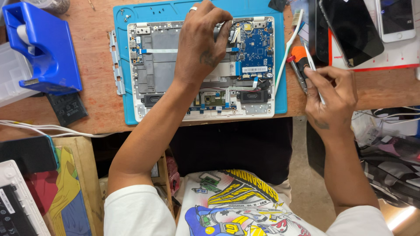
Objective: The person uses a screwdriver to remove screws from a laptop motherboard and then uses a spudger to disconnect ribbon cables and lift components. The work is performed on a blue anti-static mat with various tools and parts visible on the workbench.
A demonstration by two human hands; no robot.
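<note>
Left hand: palm down on the opened laptop chassis, fingers curled at the blue circuit board, holding nothing visible.
Right hand: closed around tweezers, beside the chassis.
Chassis: on the blue mat, on the bench.

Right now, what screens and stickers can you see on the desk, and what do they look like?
Black phone: top right of the desk, tilted dark rectangle, screen off.
White phone: far top right corner, white frame, dark screen.
White label: small white strip on the blue circuit board inside the opened laptop, beside the left hand.
Right hand: holds tweezers, just below the black phone.
</note>
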